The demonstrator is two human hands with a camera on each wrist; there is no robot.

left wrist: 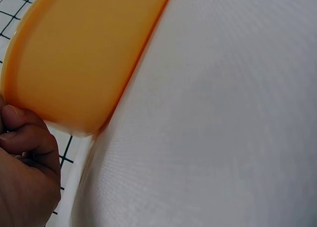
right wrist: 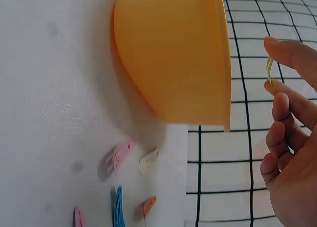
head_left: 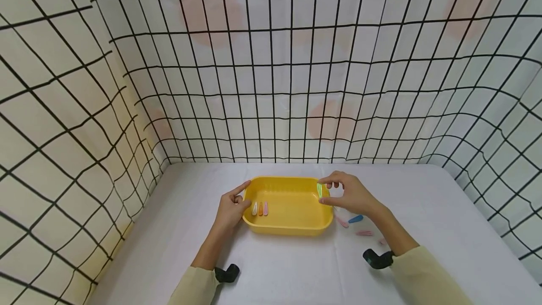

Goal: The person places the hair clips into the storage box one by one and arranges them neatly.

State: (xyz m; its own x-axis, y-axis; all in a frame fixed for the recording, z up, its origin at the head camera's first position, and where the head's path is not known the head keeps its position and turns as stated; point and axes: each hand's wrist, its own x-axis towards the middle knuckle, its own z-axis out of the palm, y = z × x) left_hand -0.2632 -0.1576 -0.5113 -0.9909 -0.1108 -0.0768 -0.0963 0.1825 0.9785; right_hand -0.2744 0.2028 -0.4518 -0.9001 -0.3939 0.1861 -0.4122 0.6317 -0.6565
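A yellow tray (head_left: 292,208) stands on the table, its wall (left wrist: 79,64) filling the upper left of the left wrist view. My left hand (head_left: 230,210) grips the tray's left end, thumb over the rim and index finger stretched along the edge. Inside the tray, at its left, three snap hair clips lie in a row: a white one (head_left: 255,208), an orange one (head_left: 260,209) and a pink one (head_left: 265,208). Over the right end, my right hand (head_left: 353,194) pinches a light green hair clip (head_left: 319,190) between thumb and index finger; its other fingers are curled.
Right of the tray, several loose hair clips lie on the white tabletop (head_left: 292,267): a blue one (head_left: 356,219), pink ones such as this clip (head_left: 364,233), a white one (right wrist: 148,161) and an orange one (right wrist: 149,205). Black grid netting (head_left: 290,93) over white cloth borders the table.
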